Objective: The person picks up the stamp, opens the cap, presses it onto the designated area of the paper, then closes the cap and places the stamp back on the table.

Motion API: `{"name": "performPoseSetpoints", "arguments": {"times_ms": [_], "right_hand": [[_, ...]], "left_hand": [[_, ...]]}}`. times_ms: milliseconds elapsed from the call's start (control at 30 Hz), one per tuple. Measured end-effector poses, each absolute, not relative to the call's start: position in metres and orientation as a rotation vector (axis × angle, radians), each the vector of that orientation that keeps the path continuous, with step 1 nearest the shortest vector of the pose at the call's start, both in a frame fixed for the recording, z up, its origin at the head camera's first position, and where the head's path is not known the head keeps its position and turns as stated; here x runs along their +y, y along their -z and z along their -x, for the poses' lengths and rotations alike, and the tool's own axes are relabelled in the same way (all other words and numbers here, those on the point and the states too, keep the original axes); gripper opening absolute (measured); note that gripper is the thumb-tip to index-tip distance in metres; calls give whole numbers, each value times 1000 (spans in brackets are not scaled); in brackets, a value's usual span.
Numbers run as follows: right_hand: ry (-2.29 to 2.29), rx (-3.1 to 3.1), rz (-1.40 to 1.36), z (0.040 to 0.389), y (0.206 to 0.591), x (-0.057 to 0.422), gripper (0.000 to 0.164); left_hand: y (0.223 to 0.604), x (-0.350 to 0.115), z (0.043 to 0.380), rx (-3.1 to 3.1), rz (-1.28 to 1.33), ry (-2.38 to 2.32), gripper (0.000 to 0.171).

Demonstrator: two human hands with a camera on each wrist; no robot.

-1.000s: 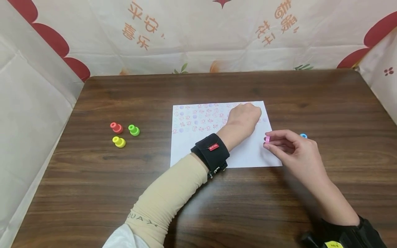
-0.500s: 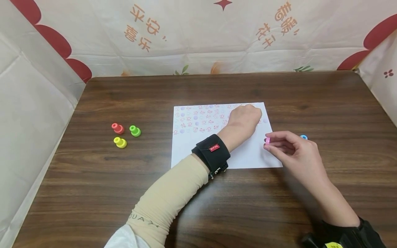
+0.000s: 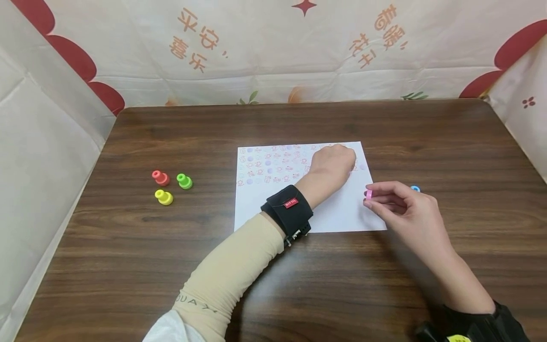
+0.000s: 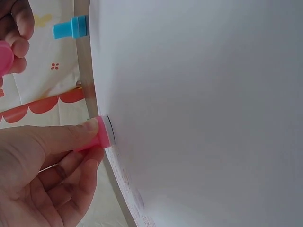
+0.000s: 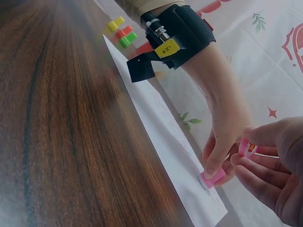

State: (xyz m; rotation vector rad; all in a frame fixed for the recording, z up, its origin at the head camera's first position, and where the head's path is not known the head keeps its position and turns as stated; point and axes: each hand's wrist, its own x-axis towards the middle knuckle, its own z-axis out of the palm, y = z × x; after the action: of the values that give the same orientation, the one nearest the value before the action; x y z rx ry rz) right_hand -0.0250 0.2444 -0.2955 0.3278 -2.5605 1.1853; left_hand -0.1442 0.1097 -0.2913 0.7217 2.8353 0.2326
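Note:
In the left wrist view, my left hand [image 4: 52, 175] pinches a pink stamp [image 4: 102, 134] between thumb and fingers. The stamp's white-rimmed face sits right at the white paper [image 4: 203, 104]. Seen from the head, that hand covers the upper right part of the sheet and hides the stamp. My right hand [image 3: 410, 209] holds a small pink cap [image 3: 369, 194] by its edges, over the sheet's right side. A little picture shows on the cap's top [image 5: 248, 147] in the right wrist view. Rows of small red and purple prints [image 3: 273, 164] fill the sheet's upper part.
Red [image 3: 160, 178], green [image 3: 184, 181] and yellow [image 3: 164, 197] stamps stand together on the brown wooden table [image 3: 128, 266], left of the paper. A blue stamp [image 4: 71, 28] stands to the right, mostly behind my right hand in the head view. A printed curtain [image 3: 273, 52] hangs behind the table.
My left hand has shifted very slightly left over the paper. The right hand keeps its place with the pink cap, and the view itself has moved a little.

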Motion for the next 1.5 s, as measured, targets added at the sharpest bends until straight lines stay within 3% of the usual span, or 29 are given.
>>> {"name": "performPoseSetpoints", "arguments": {"times_ms": [733,1067,1500], "right_hand": [[-1205,-2567,-288,19,298,245,30],[-1217,-2512,-333,21,292,238,33],[-1336,-2470,-452,19,276,211,39]], "left_hand": [[291,91,137,2869,-815,-289,22],[248,37,109,2843,-772,-921,21],[248,-1,75,2595,-799,-1424,20]]}}
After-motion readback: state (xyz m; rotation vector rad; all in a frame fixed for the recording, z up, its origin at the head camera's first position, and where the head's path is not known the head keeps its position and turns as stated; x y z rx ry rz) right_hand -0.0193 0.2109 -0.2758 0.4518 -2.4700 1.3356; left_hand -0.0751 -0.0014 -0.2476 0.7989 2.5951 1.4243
